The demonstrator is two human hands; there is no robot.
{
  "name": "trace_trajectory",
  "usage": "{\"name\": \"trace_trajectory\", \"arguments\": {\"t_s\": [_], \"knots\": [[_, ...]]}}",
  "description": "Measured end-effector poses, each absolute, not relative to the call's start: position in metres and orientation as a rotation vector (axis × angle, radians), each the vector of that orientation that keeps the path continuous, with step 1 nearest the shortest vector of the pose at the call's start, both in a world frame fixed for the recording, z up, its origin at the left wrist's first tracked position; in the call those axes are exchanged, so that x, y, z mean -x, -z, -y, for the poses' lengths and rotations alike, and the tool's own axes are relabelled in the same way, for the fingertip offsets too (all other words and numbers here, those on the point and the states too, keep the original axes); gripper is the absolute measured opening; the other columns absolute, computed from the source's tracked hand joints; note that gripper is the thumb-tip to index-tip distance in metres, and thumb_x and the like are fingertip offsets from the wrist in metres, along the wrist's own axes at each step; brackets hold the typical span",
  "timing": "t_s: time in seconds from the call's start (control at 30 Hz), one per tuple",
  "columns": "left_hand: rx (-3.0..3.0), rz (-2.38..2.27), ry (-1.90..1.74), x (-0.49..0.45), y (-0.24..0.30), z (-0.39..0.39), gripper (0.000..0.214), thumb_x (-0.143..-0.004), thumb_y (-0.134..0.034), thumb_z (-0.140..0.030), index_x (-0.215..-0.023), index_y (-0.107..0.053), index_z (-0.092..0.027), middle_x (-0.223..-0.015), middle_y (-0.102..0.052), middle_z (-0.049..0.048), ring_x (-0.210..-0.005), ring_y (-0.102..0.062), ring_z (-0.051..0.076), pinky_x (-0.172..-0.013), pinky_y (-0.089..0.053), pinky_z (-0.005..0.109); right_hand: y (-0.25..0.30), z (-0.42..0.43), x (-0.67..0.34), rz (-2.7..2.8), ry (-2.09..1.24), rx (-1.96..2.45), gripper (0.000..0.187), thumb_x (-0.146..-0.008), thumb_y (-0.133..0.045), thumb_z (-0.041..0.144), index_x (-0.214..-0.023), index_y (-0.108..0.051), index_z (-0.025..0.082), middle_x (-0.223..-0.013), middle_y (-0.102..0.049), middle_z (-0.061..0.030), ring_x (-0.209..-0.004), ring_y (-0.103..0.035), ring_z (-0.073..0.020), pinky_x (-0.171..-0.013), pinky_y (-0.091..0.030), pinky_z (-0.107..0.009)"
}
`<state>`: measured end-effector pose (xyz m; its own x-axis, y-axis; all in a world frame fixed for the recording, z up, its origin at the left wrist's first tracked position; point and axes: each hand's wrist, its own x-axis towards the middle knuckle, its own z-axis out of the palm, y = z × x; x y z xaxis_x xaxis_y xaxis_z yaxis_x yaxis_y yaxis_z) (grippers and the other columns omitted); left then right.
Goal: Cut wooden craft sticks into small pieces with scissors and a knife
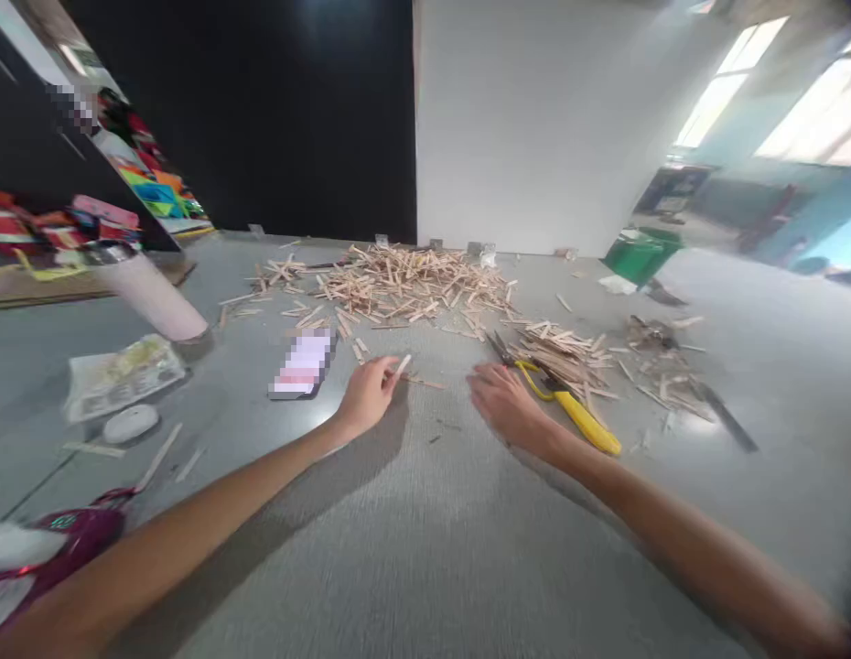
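Head: left hand (367, 395) curled around stick (403, 364)

No legible text, label, brand or number anywhere: only a blurred-out screen on the phone (303, 364), and smeared, unreadable print on the flat packet (123, 373) at left.

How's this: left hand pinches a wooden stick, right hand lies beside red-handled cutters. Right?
Wrong colour: the head view shows yellow-handled cutters beside the right hand. The left hand does pinch a wooden stick.
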<state>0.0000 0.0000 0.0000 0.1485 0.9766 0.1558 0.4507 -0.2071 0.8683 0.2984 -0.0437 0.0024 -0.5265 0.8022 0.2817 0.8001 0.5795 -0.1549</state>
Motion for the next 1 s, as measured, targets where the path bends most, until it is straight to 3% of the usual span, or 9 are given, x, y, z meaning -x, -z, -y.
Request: {"name": "trace_trajectory", "arguments": {"t_s": [0.1,0.27,0.5,0.6,0.77,1.0], "knots": [[-1.713,-1.337,-0.954,-0.004,0.005,0.013,0.020,-0.098,-0.064,-0.039,-0.100,-0.066,-0.019,-0.076,-0.071,0.0025,-0.048,-0.066,0.017,-0.041,-0.043,0.022,0.005,0.025,-0.263,2.533,-0.049,1.246,0.022,-0.107,-0.058,0.018,-0.121,-0.076,0.018,-0.135,-0.072,-0.0154,-0.125,-0.064,-0.0301,-0.112,-0.050,-0.046],[-1.655,-1.341,-0.978,-0.016,0.014,0.030,0.017,-0.106,-0.047,-0.037,-0.108,-0.054,-0.022,-0.085,-0.072,0.0016,-0.044,-0.066,0.014,-0.038,-0.041,0.021,0.012,0.013,-0.242,2.506,-0.122,1.186,0.019,-0.107,-0.059,0.016,-0.102,-0.077,0.018,-0.116,-0.078,-0.0126,-0.112,-0.068,-0.0287,-0.104,-0.053,-0.043],[-1.717,-1.360,-1.036,-0.032,0.017,0.044,0.014,-0.104,-0.050,-0.025,-0.116,-0.055,-0.020,-0.083,-0.073,0.0015,-0.051,-0.064,0.013,-0.051,-0.045,0.023,0.005,0.054,-0.277,2.366,-0.253,1.162,0.017,-0.106,-0.055,0.015,-0.097,-0.069,0.018,-0.112,-0.075,-0.0154,-0.110,-0.066,-0.0300,-0.103,-0.052,-0.047],[-1.779,-1.360,-1.063,-0.038,0.017,0.048,0.017,-0.104,-0.049,-0.022,-0.119,-0.058,-0.020,-0.084,-0.074,0.0024,-0.062,-0.068,0.016,-0.059,-0.047,0.026,0.005,0.074,-0.285,2.230,-0.325,1.207,0.015,-0.107,-0.052,0.018,-0.096,-0.063,0.020,-0.097,-0.072,-0.0103,-0.091,-0.067,-0.0248,-0.086,-0.056,-0.038],[-1.917,-1.287,-1.064,-0.044,0.020,0.058,0.032,-0.109,-0.047,-0.027,-0.140,-0.051,-0.019,-0.088,-0.074,0.0014,-0.068,-0.068,0.016,-0.066,-0.047,0.027,0.010,0.090,-0.283,1.972,-0.425,1.281,0.012,-0.108,-0.049,0.024,-0.103,-0.060,0.021,-0.081,-0.067,-0.0020,-0.066,-0.062,-0.0153,-0.060,-0.049,-0.025],[-2.048,-1.121,-0.912,-0.038,0.022,0.070,0.037,-0.112,-0.043,-0.028,-0.148,-0.049,-0.020,-0.087,-0.072,-0.0005,-0.066,-0.065,0.013,-0.065,-0.048,0.024,0.002,0.085,-0.287,1.557,-1.203,1.235,0.032,-0.102,-0.062,0.052,-0.101,-0.063,0.020,-0.065,-0.053,0.0057,-0.049,-0.048,-0.0112,-0.045,-0.036,-0.023]]}}
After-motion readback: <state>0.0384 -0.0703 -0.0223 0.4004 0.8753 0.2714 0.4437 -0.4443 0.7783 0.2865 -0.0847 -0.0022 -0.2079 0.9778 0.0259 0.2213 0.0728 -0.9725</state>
